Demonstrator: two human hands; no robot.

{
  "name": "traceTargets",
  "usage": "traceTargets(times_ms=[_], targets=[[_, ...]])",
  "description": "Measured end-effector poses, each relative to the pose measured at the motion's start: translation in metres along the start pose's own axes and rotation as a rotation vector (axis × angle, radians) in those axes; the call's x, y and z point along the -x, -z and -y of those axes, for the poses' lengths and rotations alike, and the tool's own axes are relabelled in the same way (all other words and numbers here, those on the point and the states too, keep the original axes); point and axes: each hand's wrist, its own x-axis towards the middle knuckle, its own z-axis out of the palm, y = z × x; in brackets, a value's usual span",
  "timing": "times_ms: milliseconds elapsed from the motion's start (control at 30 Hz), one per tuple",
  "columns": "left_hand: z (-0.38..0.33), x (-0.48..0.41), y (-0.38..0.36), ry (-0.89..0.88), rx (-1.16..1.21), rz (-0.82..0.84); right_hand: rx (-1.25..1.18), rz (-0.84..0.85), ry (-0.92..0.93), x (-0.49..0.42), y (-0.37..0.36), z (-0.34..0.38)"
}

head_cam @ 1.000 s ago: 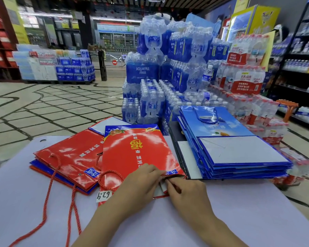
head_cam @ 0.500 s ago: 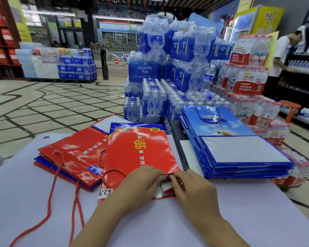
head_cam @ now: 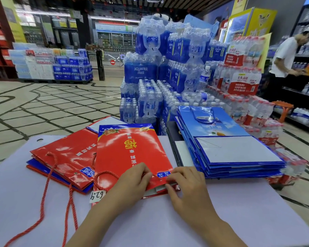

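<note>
2 bare forearms are reaching in from the viewer's side. The left hand (head_cam: 132,177) is pinching the near mouth edge of a flat red gift bag (head_cam: 130,150) beside its eyelet. Just to its right, the right hand (head_cam: 187,186) is gripping the same edge at the corner, thumb tucked beneath and fingers curled on top. The bag is lying directly under and beyond both hands on a pale table (head_cam: 239,220). A likely risk: if the hands are pulling apart, the glossy paper could crease or tear at the eyelet. The red rope handle (head_cam: 103,176) looping just left of the left hand could snag a finger, and the handwritten price tag (head_cam: 97,195) below it could get knocked off. Nearer than the hands, bare tabletop is offering the widest room for moving. Left of the left hand, a stack of red bags (head_cam: 64,157) is sitting partly under the bag, its cords trailing toward the viewer. Right of the right hand, a stack of blue bags (head_cam: 235,157) is crowding close. Beyond the hands, the table's far edge is giving way to shrink-wrapped water bottle packs (head_cam: 141,73), and a person in a white shirt (head_cam: 284,56) is standing at shelves far to the right.
</note>
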Motion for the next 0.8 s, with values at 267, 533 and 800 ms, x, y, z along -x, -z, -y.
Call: traceTargets(times_ms=[267, 533, 800], targets=[[-0.006, -0.002, 0.005, 0.070, 0.060, -0.084, -0.040, 0.099, -0.017, -0.001, -0.002, 0.000], [0.002, -0.029, 0.050, 0.099, -0.061, -0.100, -0.060, 0.168, 0.002, -0.001, -0.001, 0.004], [0.022, -0.081, 0.066, 0.100, -0.186, -0.067, -0.055, 0.163, -0.023, -0.005, -0.002, 0.009]])
